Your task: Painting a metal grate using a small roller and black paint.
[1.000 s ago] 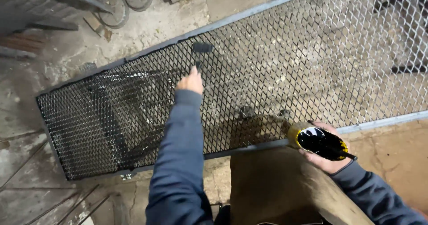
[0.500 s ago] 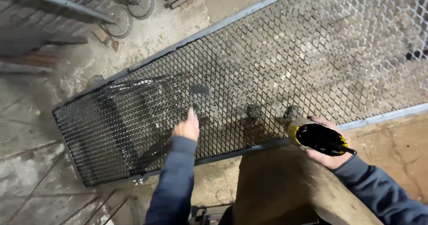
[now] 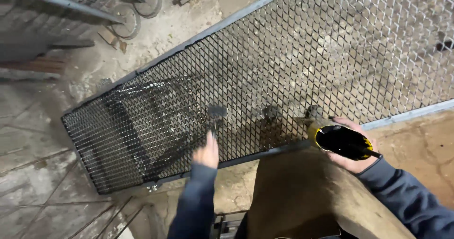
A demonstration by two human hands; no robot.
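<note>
— On the mesh panel [image 3: 293, 73], what is the left hand [image 3: 206, 152] doing?
— Its grip is pinched round a brush [image 3: 216, 117]. The brush's black head touches the mesh, near the middle of the low edge.
— And the right hand [image 3: 352, 144]?
— Its grip is wrapped round a can [image 3: 341, 141] of black paint, just past the panel's near edge.
— Where is the panel?
— It lies flat above the floor [image 3: 42, 139]. Its left end is painted black; the right part is bare grey.
— What is behind it?
— Metal wheels [image 3: 142, 2].
</note>
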